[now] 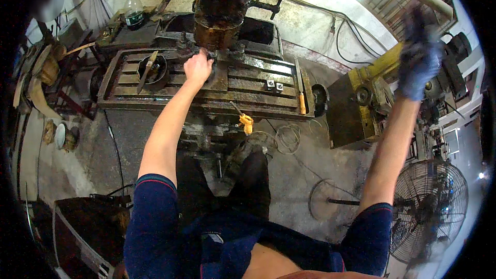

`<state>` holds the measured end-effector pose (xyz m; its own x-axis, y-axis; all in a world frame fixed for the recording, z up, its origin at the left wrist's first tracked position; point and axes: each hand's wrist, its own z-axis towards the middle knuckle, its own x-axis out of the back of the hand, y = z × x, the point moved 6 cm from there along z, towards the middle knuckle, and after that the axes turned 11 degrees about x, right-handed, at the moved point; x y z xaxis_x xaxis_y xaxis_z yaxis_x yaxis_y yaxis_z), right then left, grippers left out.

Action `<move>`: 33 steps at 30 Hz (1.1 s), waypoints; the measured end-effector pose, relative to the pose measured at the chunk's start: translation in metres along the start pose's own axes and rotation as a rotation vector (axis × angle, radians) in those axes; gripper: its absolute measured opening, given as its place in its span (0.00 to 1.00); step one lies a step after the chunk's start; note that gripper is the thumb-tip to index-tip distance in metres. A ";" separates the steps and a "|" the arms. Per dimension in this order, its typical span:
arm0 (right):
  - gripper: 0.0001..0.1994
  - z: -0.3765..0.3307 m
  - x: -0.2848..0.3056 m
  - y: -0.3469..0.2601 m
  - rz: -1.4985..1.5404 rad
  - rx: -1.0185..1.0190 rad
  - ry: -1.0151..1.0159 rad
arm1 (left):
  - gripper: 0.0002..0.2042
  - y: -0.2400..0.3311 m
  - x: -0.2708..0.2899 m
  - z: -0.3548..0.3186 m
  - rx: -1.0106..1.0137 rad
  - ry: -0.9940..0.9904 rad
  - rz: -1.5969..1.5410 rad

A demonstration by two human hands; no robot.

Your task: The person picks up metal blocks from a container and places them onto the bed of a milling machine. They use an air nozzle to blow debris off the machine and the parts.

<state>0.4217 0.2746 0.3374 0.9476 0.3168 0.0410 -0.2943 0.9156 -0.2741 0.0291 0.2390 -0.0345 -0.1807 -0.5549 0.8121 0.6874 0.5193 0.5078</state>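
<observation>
His bare left hand (198,67) pinches a workpiece (211,65) on the slotted counter (248,80); at two o'clock, his gloved right hand (419,57) is raised, grip blurred, while a green-labelled clear bottle (134,12) stands at eleven.

– How many things sit around your milling table (243,85)?

– On it you have two small square blocks (274,86) and one yellow-handled tool (301,102). Behind its left end stands one plastic bottle (134,11). To its lower right you have one floor fan (430,207). One orange tool (246,122) hangs at its front.
</observation>
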 end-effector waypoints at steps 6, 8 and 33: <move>0.18 0.038 -0.012 -0.071 -0.653 0.466 -0.045 | 0.15 0.019 -0.002 -0.002 -0.001 -0.060 -0.076; 0.18 -0.007 -0.005 -0.060 -0.255 0.197 0.098 | 0.15 0.015 -0.001 -0.002 0.017 -0.067 -0.067; 0.17 -0.114 -0.014 -0.032 -0.079 0.028 0.330 | 0.25 -0.120 0.163 -0.054 -0.064 0.172 0.215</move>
<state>0.4323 0.2127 0.2357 0.9553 0.1516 -0.2538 -0.2175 0.9419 -0.2560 -0.0448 0.0514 0.0217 0.0924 -0.5416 0.8355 0.7408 0.5981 0.3058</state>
